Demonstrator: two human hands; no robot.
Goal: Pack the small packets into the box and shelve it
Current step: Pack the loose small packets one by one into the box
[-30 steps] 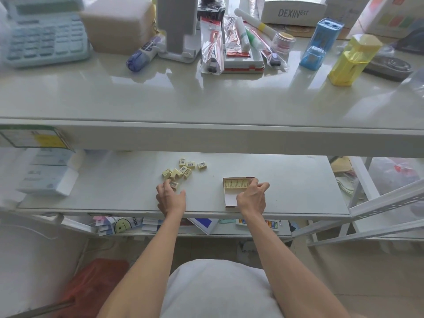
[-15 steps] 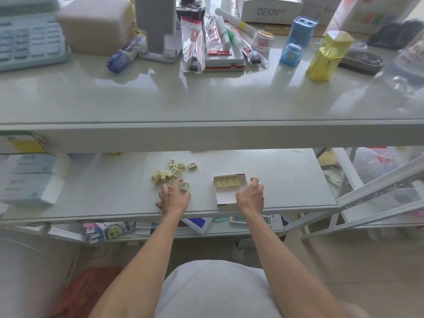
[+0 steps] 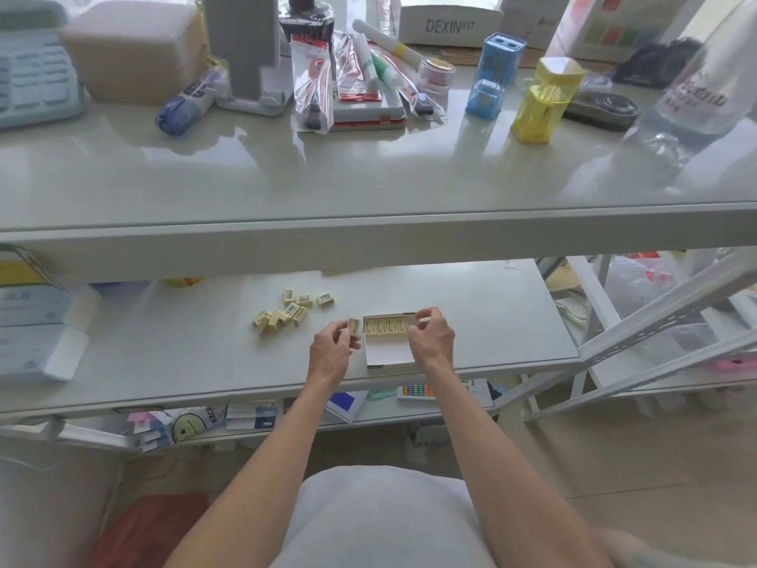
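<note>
Mid-pack, judging by the layout: box [image 3: 387, 340] sits open on the lower shelf [image 3: 164, 362], near its front edge, with one row of packets [image 3: 386, 325] lined up at its far end and the rest of the floor bare white

Left hand [image 3: 332, 350] is raised just left of the box, thumb and fingers pinched on a single packet [image 3: 353, 325] held upright, close to the box's left wall but not inside yet

Right hand [image 3: 431, 336] is at the box's right far corner, fingers curled together at the rim; looks like it is steadying the box, though whether it actually grips the wall or the flap can't be told from this angle

Loose pile [image 3: 286, 311] lies well left of the box, roughly ten pieces, some flat with barcodes up, some on edge

Step in hand: feeding one packet in. Next move calls for carrying it over the left wall, turning it to match the seated row, and dropping it into the bare area tight against that row

Then back to the pile, repeat. Closing and shelving are still a good way off
</note>
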